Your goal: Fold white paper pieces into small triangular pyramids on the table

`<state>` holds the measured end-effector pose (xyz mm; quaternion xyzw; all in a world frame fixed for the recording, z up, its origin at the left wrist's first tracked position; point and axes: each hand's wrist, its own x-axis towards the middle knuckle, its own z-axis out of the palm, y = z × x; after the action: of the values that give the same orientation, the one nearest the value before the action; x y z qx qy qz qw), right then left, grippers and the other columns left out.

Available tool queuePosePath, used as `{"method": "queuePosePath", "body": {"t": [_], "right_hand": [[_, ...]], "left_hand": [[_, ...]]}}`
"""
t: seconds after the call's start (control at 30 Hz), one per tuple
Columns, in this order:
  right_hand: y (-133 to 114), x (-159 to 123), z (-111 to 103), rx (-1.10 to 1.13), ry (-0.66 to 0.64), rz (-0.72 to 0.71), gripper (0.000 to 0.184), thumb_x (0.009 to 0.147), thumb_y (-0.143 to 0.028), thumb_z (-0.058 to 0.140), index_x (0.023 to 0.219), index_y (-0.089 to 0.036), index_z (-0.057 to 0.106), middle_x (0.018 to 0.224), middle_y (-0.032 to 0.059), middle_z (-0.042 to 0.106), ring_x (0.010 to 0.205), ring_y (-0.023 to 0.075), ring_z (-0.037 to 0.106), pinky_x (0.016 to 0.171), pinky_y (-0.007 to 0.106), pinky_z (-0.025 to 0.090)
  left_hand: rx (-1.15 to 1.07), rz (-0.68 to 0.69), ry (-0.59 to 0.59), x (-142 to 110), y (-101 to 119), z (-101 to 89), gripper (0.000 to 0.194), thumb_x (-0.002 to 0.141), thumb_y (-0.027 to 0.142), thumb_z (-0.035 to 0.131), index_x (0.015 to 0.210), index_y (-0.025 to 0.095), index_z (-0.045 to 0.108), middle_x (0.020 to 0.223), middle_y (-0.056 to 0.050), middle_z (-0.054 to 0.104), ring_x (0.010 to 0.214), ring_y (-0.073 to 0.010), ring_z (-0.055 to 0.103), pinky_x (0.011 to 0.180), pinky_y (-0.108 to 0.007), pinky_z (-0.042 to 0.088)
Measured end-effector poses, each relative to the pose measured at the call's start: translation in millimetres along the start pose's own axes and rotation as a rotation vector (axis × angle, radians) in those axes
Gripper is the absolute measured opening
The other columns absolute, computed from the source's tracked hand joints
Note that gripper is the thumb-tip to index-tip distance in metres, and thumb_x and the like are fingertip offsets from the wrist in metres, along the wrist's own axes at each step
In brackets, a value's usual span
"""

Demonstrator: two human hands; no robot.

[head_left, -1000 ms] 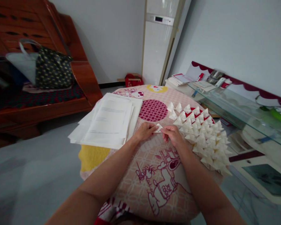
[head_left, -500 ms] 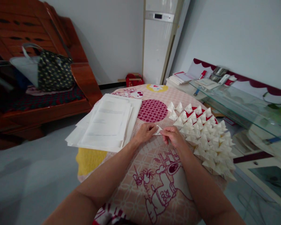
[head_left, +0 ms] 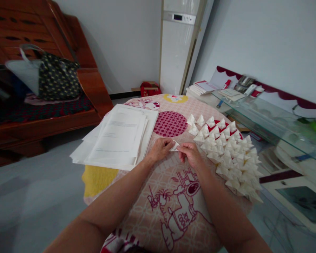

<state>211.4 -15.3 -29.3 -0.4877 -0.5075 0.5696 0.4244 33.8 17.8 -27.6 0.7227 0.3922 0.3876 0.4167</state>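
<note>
Between my two hands, just above the cloth-covered table (head_left: 147,196), is a small folded piece of white paper (head_left: 175,146). My left hand (head_left: 161,148) pinches its left side. On its right side my right hand (head_left: 189,153) grips it between thumb and fingers, the other fingers curled under. To the right of my right hand stand several rows of pointed folded paper pieces (head_left: 226,151), packed close together. A stack of white paper sheets (head_left: 118,135), some printed with faint lines, lies to the left of my left hand.
A glass-topped cabinet (head_left: 274,123) with papers and small items runs along the right wall. To the left stands a wooden bench (head_left: 92,88) with a dark patterned bag (head_left: 59,77) on it. A tall white air conditioner (head_left: 175,52) fills the far corner.
Both hands keep hold of the small folded paper, with only slight finger shifts. The whole view sways a little; the stack and the pointed pieces stay where they were.
</note>
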Motion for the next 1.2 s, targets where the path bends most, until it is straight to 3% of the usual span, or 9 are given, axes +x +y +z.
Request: {"method": "queuePosePath", "body": {"t": [0.27, 0.43, 0.63, 1.07, 1.2], "right_hand": [[5.2, -2.7, 1.8, 0.083, -0.02, -0.031, 0.027, 0.065, -0.042, 0.081, 0.07, -0.02, 0.067, 0.06, 0.0005, 0.069, 0.045, 0.0124, 0.06, 0.042, 0.022, 0.044], [7.6, -1.3, 3.4, 0.094, 0.022, -0.044, 0.028, 0.064, -0.043, 0.081, 0.074, -0.019, 0.07, 0.059, 0.0004, 0.069, 0.044, 0.0132, 0.06, 0.042, 0.023, 0.045], [7.6, -1.1, 3.6, 0.053, 0.07, -0.071, 0.031, 0.067, -0.047, 0.08, 0.067, -0.019, 0.067, 0.059, 0.0022, 0.069, 0.044, 0.0132, 0.06, 0.043, 0.024, 0.046], [6.8, -3.2, 4.5, -0.037, 0.091, -0.137, 0.028, 0.072, -0.048, 0.075, 0.071, -0.02, 0.071, 0.059, 0.0013, 0.068, 0.045, 0.0129, 0.059, 0.043, 0.024, 0.045], [8.0, -3.5, 4.3, -0.109, 0.102, -0.161, 0.027, 0.075, -0.049, 0.073, 0.071, -0.022, 0.07, 0.059, 0.0005, 0.067, 0.045, 0.0142, 0.058, 0.043, 0.025, 0.045]], "left_hand": [[-0.385, -0.172, 0.075, -2.1, -4.3, -0.3, 0.039, 0.078, 0.05, 0.072, 0.071, 0.013, 0.064, 0.064, -0.001, 0.058, 0.057, -0.0095, 0.047, 0.055, -0.023, 0.033], [-0.576, -0.241, 0.073, -4.1, -2.1, 2.3, 0.045, 0.069, 0.054, 0.082, 0.076, 0.014, 0.063, 0.061, 0.001, 0.059, 0.05, -0.0074, 0.047, 0.049, -0.021, 0.032], [-0.545, -0.273, 0.056, -1.8, -11.4, 5.3, 0.04, 0.077, 0.052, 0.073, 0.07, 0.015, 0.062, 0.052, 0.001, 0.056, 0.043, -0.0081, 0.044, 0.045, -0.022, 0.029], [-0.41, -0.26, 0.02, -1.8, -17.1, 5.1, 0.037, 0.082, 0.049, 0.063, 0.07, 0.014, 0.065, 0.057, 0.0, 0.058, 0.049, -0.0101, 0.047, 0.049, -0.024, 0.03], [-0.221, -0.206, 0.026, -3.2, -12.2, 1.7, 0.039, 0.086, 0.044, 0.059, 0.06, 0.015, 0.061, 0.051, 0.002, 0.052, 0.047, -0.0087, 0.042, 0.049, -0.024, 0.028]]}}
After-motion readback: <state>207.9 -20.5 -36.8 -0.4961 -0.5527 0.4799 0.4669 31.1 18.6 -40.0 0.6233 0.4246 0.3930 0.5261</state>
